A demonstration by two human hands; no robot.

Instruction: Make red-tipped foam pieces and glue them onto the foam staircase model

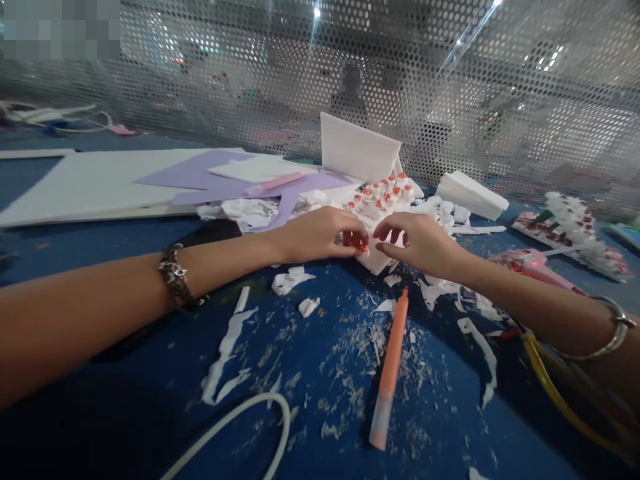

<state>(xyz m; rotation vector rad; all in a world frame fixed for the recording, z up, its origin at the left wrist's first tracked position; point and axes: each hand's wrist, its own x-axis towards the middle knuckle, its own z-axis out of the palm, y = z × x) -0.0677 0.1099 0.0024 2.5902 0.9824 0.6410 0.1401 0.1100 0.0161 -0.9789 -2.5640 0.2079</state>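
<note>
Matt foam vs. shiny metal

We've got a matt, foam-like base board (375, 261); smooth, matt purple sheets (200, 171); rough torn white scraps (291, 279); orange marker (394, 353), smooth plastic w/ transl. end; shiny perf. metal screen (270, 80); polished metal bangle (623, 323).

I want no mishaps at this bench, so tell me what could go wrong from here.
The right forearm appears close to the pink plastic glue gun, its red light lit, and might brush it.
The small red-and-white piece in the left hand could drop among the torn white scraps.
The slim orange marker lies loose and may roll if nudged.
</note>
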